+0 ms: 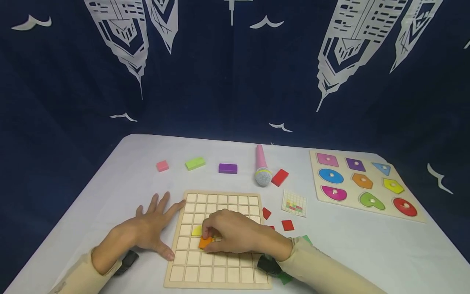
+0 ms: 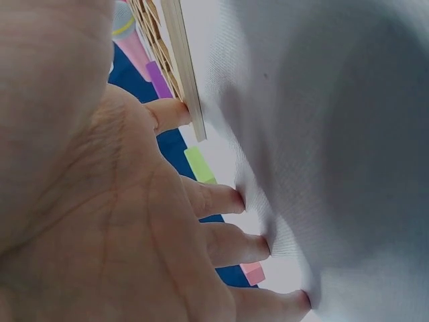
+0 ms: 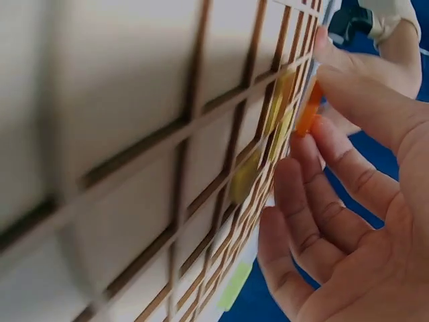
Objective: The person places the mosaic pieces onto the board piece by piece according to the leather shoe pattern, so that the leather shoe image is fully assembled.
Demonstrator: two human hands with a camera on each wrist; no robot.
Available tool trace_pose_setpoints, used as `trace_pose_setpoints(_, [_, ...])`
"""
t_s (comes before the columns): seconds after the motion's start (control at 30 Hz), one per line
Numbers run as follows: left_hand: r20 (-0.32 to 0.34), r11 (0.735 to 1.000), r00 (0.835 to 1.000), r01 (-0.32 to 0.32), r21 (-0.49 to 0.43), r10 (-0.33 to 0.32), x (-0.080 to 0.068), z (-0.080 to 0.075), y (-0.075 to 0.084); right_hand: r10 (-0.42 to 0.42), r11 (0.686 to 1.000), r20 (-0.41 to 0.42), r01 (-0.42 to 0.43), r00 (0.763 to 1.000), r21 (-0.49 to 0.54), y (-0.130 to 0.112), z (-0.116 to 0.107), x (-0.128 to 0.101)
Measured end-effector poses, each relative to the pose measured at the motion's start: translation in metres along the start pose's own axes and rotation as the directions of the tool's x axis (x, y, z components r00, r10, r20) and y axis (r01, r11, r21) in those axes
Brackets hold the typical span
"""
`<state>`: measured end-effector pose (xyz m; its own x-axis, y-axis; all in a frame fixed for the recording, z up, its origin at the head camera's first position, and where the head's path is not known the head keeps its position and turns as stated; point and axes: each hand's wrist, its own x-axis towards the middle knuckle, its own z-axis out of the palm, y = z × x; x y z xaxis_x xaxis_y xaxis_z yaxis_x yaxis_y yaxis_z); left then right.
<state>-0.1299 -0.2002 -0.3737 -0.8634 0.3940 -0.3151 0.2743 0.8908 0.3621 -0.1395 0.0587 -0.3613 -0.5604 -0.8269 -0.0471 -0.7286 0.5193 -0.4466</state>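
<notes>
The right hand [image 1: 235, 234] pinches an orange block [image 1: 205, 242] over the wooden grid board [image 1: 220, 269], just beside a yellow block [image 1: 197, 231] seated in its cell. The left hand [image 1: 152, 226] lies flat, fingers straight, steadying the board's left edge on the bench [image 1: 367, 253]. Square the block to one cell, then press it level; it seems slightly tilted

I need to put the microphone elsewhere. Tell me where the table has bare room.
Bare cloth lies between the shape puzzle and the near right edge, and at far left beyond the pink block. It is crowded around the grid board, where the left hand, right hand and red pieces sit.
</notes>
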Motion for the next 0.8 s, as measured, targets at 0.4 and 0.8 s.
trace_pose_setpoints(0.4, [-0.004,1.000,1.000,-0.015,-0.007,0.015,-0.001,-0.001,-0.001,-0.040,0.985,0.007,0.040,0.999,-0.171,-0.015,0.011,0.024])
trace_pose_setpoints(0.8, [-0.002,1.000,1.000,-0.001,0.010,0.002,0.000,0.000,-0.001,-0.077,0.984,0.017,0.079,0.997,-0.160,-0.011,0.004,-0.008])
